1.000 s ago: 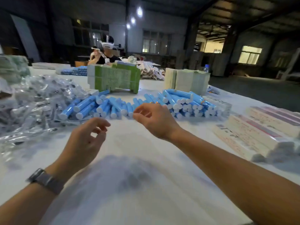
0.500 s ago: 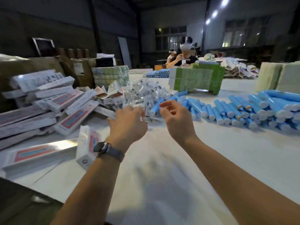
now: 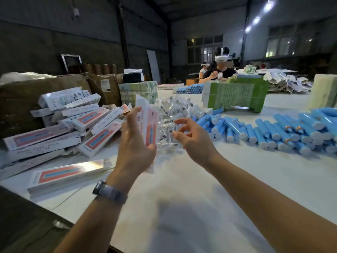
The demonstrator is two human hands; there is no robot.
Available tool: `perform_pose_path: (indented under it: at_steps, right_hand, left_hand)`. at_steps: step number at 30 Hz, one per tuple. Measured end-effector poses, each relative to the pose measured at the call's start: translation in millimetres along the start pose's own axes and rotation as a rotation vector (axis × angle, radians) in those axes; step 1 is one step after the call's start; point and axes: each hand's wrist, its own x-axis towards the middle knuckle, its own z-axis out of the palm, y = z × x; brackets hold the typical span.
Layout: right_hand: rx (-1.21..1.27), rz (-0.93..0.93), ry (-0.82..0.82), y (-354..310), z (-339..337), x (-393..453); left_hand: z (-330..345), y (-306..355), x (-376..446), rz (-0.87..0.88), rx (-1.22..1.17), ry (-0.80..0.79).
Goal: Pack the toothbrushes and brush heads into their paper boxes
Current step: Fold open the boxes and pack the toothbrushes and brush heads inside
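Observation:
My left hand (image 3: 135,143) holds a white paper box (image 3: 148,121) with a red and blue print, tilted upright above the table. My right hand (image 3: 193,137) hovers just right of the box with loosely curled fingers and holds nothing. Behind both hands lies a heap of brush heads in clear bags (image 3: 175,114). Blue toothbrush handles (image 3: 269,132) lie in a long row to the right. A pile of the same paper boxes (image 3: 73,125) sits on the left.
A green carton stack (image 3: 235,94) stands behind the handles, a pale stack (image 3: 322,92) at far right. Brown cardboard cartons (image 3: 27,99) line the left side. Two people sit at the far end (image 3: 218,72). The white table (image 3: 200,189) spreads in front of me.
The view has swung further left. My left hand has picked up a paper box from the pile and lifted it; my right hand has stayed empty beside it.

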Motion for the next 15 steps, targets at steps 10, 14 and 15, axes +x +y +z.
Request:
perform_pose_path:
  at_steps: [10,14,15]
  right_hand:
    - [0.109,0.067,0.100,30,-46,13]
    - [-0.294,0.180,0.263,76,-77,35]
    - [-0.430,0.229,0.263,89,-85,41]
  left_hand:
    - [82,31,13,-0.249,-0.943,-0.228]
    - [94,20,-1,-0.101,-0.882,-0.253]
    - [95,22,-3,-0.085,-0.882,-0.255]
